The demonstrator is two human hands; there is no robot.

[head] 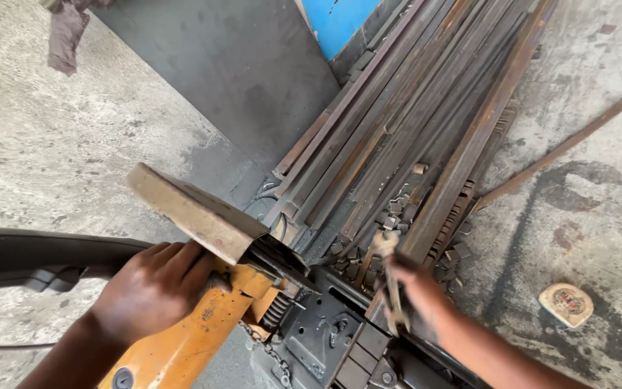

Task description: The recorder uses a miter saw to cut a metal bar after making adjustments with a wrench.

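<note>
Left hand (154, 288) gripping one orange chop saw (196, 331), right hand (406, 282) grasping one wrench (389, 277), one tape measure (566, 303)

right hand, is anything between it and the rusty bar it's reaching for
Nothing visible. The right hand, blurred, is already at the near end of the rusty angle bar, with a small blurred piece at its fingers. The left hand rests apart on the orange saw body.

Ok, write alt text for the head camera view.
A person's left hand grips the handle of an orange chop saw, while the right hand, blurred, is at the end of a rusty steel bar from a bundle on a concrete floor.
</note>
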